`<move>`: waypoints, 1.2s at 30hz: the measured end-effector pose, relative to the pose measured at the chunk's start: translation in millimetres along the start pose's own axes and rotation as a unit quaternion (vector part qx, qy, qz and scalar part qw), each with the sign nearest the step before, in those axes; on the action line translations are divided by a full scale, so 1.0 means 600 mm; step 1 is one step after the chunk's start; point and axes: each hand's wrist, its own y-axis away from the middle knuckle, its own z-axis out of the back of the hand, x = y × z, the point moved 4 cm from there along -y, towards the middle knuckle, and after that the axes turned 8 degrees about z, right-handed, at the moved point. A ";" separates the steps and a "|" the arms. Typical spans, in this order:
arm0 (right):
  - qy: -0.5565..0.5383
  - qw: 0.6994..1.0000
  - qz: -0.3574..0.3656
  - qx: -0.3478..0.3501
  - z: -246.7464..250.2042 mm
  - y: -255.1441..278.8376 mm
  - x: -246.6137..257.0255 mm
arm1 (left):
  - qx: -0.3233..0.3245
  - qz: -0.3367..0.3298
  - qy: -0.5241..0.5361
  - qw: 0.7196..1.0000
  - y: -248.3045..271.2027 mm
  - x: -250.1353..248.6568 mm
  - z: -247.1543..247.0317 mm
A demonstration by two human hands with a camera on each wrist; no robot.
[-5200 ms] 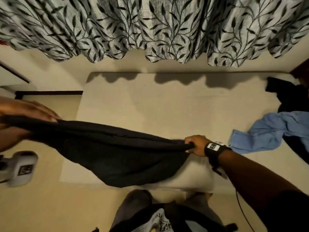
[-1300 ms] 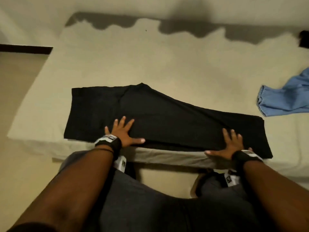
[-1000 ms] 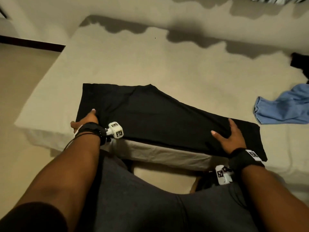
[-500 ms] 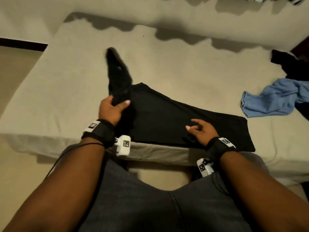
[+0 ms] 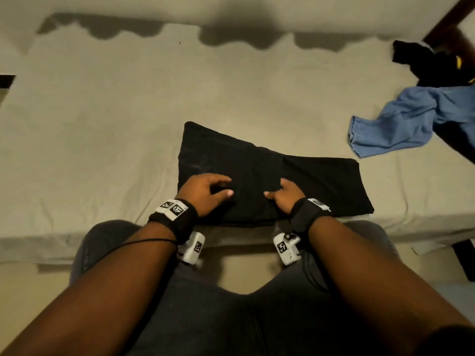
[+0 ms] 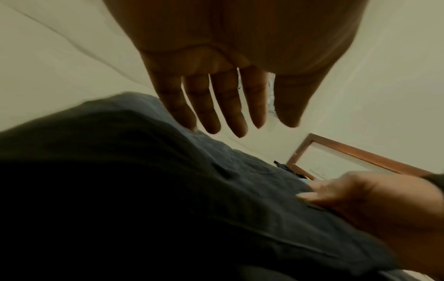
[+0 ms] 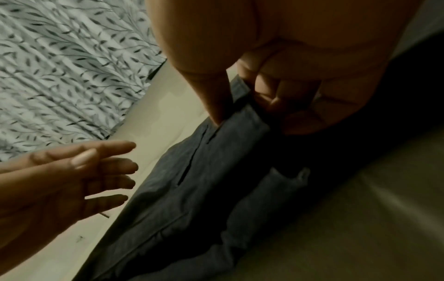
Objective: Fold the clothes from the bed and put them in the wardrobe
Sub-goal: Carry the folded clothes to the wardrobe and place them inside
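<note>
A black garment (image 5: 308,183) lies folded over on itself at the front edge of the bed (image 5: 102,124). My left hand (image 5: 205,190) hovers over its left half with fingers straight and spread, holding nothing; the left wrist view shows the left hand (image 6: 216,95) just above the black garment (image 6: 168,190). My right hand (image 5: 284,195) sits at the garment's middle near the front edge. In the right wrist view the right hand (image 7: 252,98) pinches an edge of the black garment (image 7: 204,180) between thumb and curled fingers.
A crumpled blue garment (image 5: 411,122) lies at the bed's right side, with a dark pile of clothes (image 5: 431,62) behind it by a wooden frame (image 5: 447,24). A leaf-patterned curtain (image 7: 60,76) hangs beyond the bed. My legs press against the bed's front edge.
My left hand lifted the garment's left end and laid it over to the right, then let go. The garment is now about half as long. My right hand moved to its middle.
</note>
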 end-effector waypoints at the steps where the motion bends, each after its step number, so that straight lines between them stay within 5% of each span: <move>1: 0.012 1.000 0.013 -0.022 0.014 -0.003 0.003 | -0.050 -0.008 -0.024 0.998 -0.006 0.007 0.009; 3: 0.030 0.998 0.018 -0.057 0.043 -0.007 0.003 | -0.093 -0.015 -0.094 0.991 -0.019 0.019 0.009; 7: 0.132 0.987 -0.042 -0.077 0.064 -0.005 -0.026 | 0.036 0.066 -0.296 0.952 -0.027 0.053 -0.062; 11: 0.310 0.935 0.132 -0.112 0.011 0.014 0.053 | 0.012 0.025 -0.317 0.948 -0.037 0.019 -0.104; 13: 0.385 0.904 0.179 -0.055 -0.042 0.021 0.072 | 0.040 0.006 -0.316 0.948 -0.043 0.001 -0.129; 15: 0.436 0.889 0.141 0.023 -0.067 0.011 0.042 | 0.074 0.063 -0.323 0.942 -0.051 0.017 -0.146; 18: 0.395 0.912 -0.034 0.105 -0.024 -0.030 -0.016 | 0.095 0.178 -0.288 0.936 -0.080 0.055 -0.128; 20: 0.377 0.917 -0.079 0.106 0.010 -0.047 -0.028 | 0.091 0.221 -0.258 0.936 -0.099 0.064 -0.100; 24: 0.383 0.924 0.011 0.016 0.036 -0.064 -0.011 | 0.016 0.145 -0.278 0.950 -0.134 0.037 -0.085; 28: 0.383 0.917 0.109 -0.004 0.014 -0.090 0.007 | 0.076 0.125 -0.277 0.950 -0.160 0.040 -0.120; 36: 0.375 0.918 0.024 0.124 -0.005 -0.137 -0.039 | 0.107 0.140 -0.274 0.945 -0.174 0.056 -0.131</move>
